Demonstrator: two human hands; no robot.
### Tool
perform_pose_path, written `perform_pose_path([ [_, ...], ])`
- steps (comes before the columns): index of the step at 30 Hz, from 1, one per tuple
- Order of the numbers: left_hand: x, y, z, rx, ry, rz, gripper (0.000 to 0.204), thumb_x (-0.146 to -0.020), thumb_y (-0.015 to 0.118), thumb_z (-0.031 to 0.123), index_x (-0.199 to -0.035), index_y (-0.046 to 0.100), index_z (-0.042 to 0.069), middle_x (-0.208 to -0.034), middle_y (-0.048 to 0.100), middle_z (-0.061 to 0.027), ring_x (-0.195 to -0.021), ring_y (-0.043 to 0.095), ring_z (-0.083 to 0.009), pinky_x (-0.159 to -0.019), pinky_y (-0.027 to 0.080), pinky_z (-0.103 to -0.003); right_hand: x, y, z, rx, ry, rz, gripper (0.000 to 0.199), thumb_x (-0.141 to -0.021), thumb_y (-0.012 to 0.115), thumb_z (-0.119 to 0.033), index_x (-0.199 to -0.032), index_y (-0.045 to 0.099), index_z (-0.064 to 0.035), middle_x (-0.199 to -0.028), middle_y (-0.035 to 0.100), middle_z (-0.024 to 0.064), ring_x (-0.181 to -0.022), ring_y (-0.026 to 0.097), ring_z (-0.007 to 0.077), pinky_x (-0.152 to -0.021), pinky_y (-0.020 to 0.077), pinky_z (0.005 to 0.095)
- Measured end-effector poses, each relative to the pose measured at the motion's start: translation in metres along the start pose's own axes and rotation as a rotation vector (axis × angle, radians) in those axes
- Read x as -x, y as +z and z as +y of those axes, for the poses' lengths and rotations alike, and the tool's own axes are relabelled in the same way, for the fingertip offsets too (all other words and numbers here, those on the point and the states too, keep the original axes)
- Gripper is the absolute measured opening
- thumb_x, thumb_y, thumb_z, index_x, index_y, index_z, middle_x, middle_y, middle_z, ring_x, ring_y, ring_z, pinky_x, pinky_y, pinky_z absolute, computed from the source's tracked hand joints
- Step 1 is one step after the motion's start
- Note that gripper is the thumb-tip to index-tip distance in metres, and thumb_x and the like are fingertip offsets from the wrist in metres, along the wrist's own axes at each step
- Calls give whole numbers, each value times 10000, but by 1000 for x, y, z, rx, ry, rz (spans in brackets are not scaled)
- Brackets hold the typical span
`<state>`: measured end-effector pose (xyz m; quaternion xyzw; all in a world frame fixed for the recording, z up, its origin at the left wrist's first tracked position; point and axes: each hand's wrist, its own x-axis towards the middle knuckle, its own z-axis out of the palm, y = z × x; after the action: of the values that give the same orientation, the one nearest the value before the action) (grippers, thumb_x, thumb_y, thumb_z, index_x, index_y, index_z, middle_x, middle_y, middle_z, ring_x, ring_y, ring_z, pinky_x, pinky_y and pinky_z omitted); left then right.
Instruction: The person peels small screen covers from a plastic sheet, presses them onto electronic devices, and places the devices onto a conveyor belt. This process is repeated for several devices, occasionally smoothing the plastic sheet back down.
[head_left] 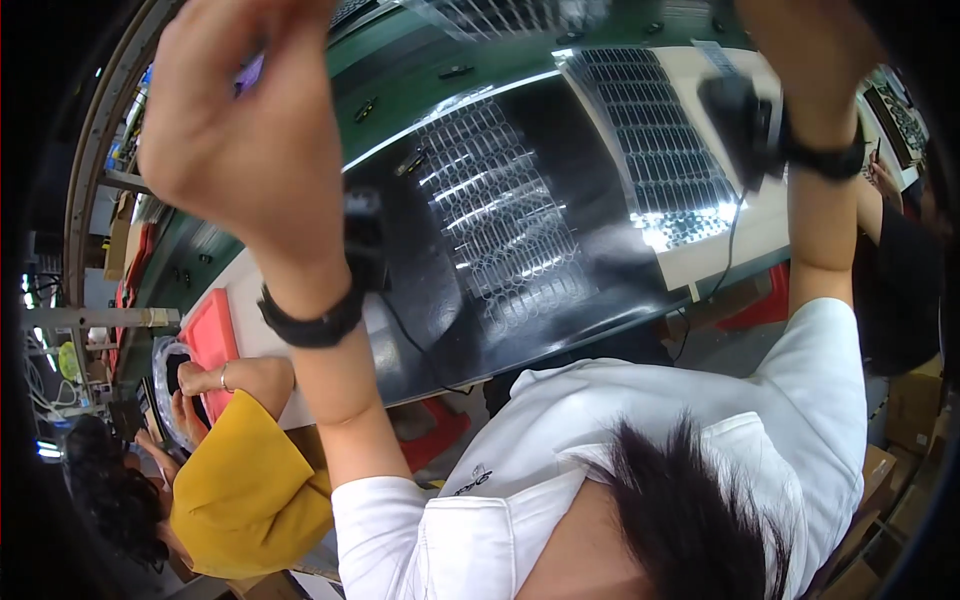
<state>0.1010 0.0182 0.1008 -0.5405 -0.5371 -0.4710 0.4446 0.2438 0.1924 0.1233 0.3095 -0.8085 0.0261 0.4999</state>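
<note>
My left hand point(240, 120) is raised high and large at the upper left. Its fingers curl toward the thumb, and the top edge cuts off whatever the tips grip. My right hand point(815, 60) is up at the top right, smeared by motion, its fingers hidden. Between the hands, at the top edge, is a blurred clear sheet with dark strips point(500, 15); whether I hold it cannot be told. Below lies a glossy transparent sheet of cut-out outlines point(505, 215) on a black mat point(400, 250). To its right is a sheet of dark rectangular pieces point(660, 135).
Several small black tools lie around, one point(455, 72) on the green surface point(400, 95) beyond the mat. Cables trail from my wrist devices. A person in a yellow top point(250, 480) works at left by a red tray point(210, 335); another in black point(895, 280) sits right.
</note>
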Motion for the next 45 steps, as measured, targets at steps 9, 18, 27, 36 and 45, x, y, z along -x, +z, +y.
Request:
perform_pose_path([
  [9,195,-1,46,225,-256,-903,80,-600,599,16,-664,598,64,-691,546,-54,-659,513,-214,-555,421,-296,187,77,-113,-436,805,-374,90,-644,621,-21,-732,611,-38,-873,571,90,-798,537,213,-679,431,278],
  [18,207,14,41,218,-901,-1203,102,-676,582,130,-644,621,41,-656,578,-127,-597,555,-286,-575,438,-343,188,93,-117,-582,1425,-466,83,-667,630,-93,-698,582,-33,-680,573,69,-601,545,158,-572,430,256],
  [27,194,27,84,-206,-400,-1402,392,-694,578,242,-979,538,-25,-971,559,-142,-899,534,-225,-804,390,-349,196,111,-121,-166,1131,-624,290,-601,682,-264,-741,508,-80,-691,521,45,-680,522,216,-570,399,300],
  [36,216,-7,101,-40,-320,-1277,789,-660,618,335,-1225,233,-58,-1182,441,-99,-1091,419,-187,-981,191,-428,202,100,-109,-360,1116,-549,281,-610,643,-63,-825,464,-59,-785,462,77,-770,463,236,-683,372,313],
  [45,215,-38,80,86,-545,-1268,852,-690,624,298,-1267,97,-41,-1142,486,-73,-1018,481,-263,-950,276,-378,207,81,-112,-402,1055,-529,302,-630,605,11,-885,452,-39,-829,447,83,-786,451,235,-717,361,311],
])
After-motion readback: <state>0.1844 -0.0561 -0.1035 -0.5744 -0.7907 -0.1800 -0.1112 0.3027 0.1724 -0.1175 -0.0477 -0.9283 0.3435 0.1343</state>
